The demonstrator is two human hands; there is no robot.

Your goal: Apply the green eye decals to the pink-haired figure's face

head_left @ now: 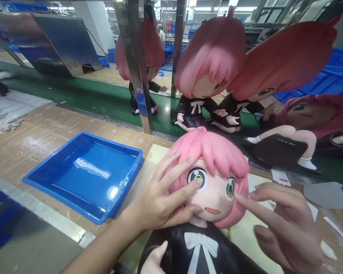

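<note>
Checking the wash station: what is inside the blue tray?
The blue tray holds only a shallow layer of clear liquid, with ceiling lights reflecting off it. No objects show through to its bottom. Its near right corner sits behind the left hand.

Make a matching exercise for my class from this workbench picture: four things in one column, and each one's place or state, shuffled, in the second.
Things
1. Left hand
2. Right hand
3. Shallow square blue plastic tray
4. Two upright pink-haired plastic dolls in black dresses

Places or states
A. Sitting on the green belt behind the bench
B. Fingertip on the near pink-haired doll's cheek beside one eye
C. Lying on the wooden bench, holding clear liquid
D. Fingers spread over the near doll's other eye and cheek

Pairs: 1-D, 2-B, 3-C, 4-A
</note>
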